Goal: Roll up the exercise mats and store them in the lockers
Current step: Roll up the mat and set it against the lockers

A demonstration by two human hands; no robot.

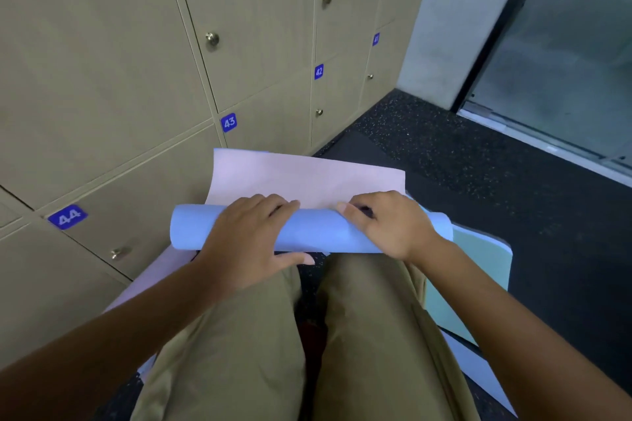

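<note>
- The mat [307,232] lies on the floor [478,181] just ahead of the person's knees, its rolled blue part running left to right across the view, so the roll's long axis is crosswise to both forearms.
- The unrolled pale pink tail [301,178] stretches away from the roll toward the lockers [102,79]; rolling on would, I judge, mean pushing forward, away from the body.
- The left hand [249,243] sits over the left half of the roll, fingers curved over its top and thumb at the near side, grasping it.
- The right hand [386,225] covers the right half, fingers curled over the top edge where roll meets tail, also gripping it.
- Both hands are about equally near; neither is released.
- Another flat mat, pale green [485,270], lies beneath to the right.
- The lockers, numbered 41 to 44, are all closed.
</note>
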